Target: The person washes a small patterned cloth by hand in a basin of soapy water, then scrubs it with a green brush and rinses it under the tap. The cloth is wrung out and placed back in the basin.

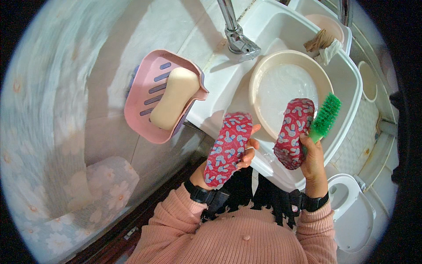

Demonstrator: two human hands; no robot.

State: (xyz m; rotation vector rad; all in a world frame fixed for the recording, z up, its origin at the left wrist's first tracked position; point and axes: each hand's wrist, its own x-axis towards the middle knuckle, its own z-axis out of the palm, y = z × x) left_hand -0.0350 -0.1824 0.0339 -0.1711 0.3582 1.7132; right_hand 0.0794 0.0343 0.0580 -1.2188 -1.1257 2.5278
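My left hand (249, 153) holds a red shoe insole with a rabbit print (228, 148), sole-shaped and upright over the sink's near edge. In my right hand (311, 155) are a second such insole (294, 133) and a green-bristled scrubbing brush (326, 115), gripped together by the thumb and fingers. Behind them a cream plastic basin (260, 71) with cloudy, sudsy water stands in the white sink (349, 102). The right insole overlaps the basin's near rim in view. A bar of soap (174, 99) lies in a pink soap dish (136, 109) on the left.
A chrome faucet (242, 44) rises at the sink's back. Crumpled brown cloth (319, 40) and white cloth (329, 52) hang over the sink's right rim. Further right are another basin (324, 24), a pale bucket (367, 81) and a toilet (354, 224). Tiled wall and floral curtain fill the left.
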